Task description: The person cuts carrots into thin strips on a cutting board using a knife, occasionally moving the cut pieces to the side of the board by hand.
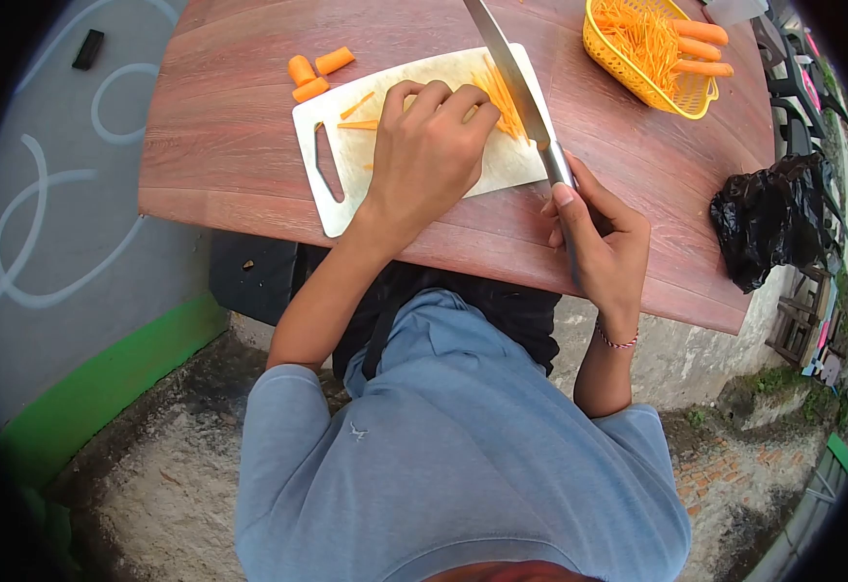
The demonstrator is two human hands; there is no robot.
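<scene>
A white cutting board [327, 211] lies on the table under my hands. My left hand [434, 141] is curled over the board, its bent fingers pressing on carrot strips [505, 97] that show beyond the fingertips. What sits right beneath the palm is hidden. In my right hand [603, 228] is a kitchen knife [516, 82], gripped by its handle. Its blade points away from me, along the right side of the board beside the strips. A few thin carrot strips [358, 124] lie loose to the left of my left hand.
Three short carrot chunks [309, 90] rest on the wooden table [220, 126] left of the board. At the back right, a yellow basket [628, 78] holds shredded carrot and several whole carrots [701, 48]. A black plastic bag [773, 218] hangs at the table's right edge.
</scene>
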